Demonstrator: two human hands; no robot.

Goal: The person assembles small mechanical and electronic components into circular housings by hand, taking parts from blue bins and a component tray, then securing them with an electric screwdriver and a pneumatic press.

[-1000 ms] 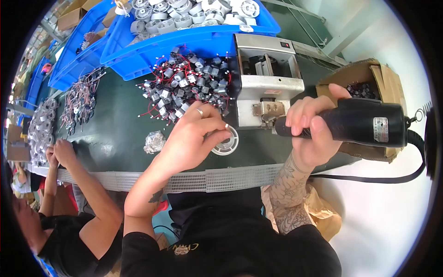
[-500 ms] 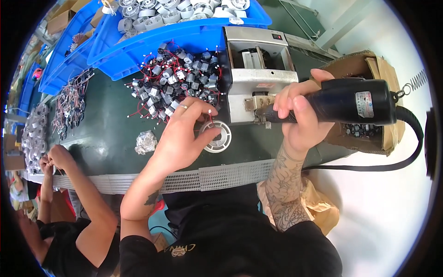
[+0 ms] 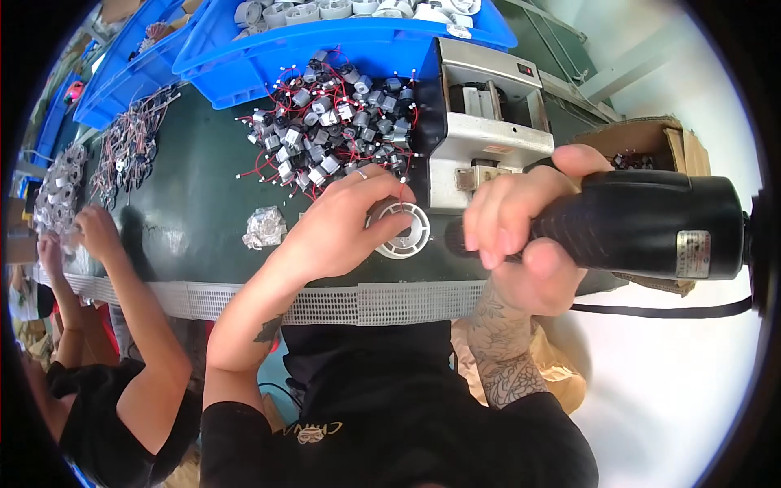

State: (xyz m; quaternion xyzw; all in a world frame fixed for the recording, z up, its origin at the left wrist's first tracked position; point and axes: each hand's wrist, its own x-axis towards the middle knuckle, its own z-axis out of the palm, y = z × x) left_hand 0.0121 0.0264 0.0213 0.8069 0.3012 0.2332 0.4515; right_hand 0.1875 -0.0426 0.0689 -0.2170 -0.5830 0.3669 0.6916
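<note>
Two hands are ours: the left hand (image 3: 358, 224) arches over the green table (image 3: 199, 203), thumb tip over a round white plastic wheel (image 3: 424, 233), index finger apart from the thumb — we cannot tell whether that grip pinches anything. Our right hand (image 3: 525, 232) has its grip clamped round a thick black cylindrical handheld tool (image 3: 643, 220). The wheel sits at our left fingertips — spoked, open-windowed, a thin red wire (image 3: 402, 193) beside it.
</note>
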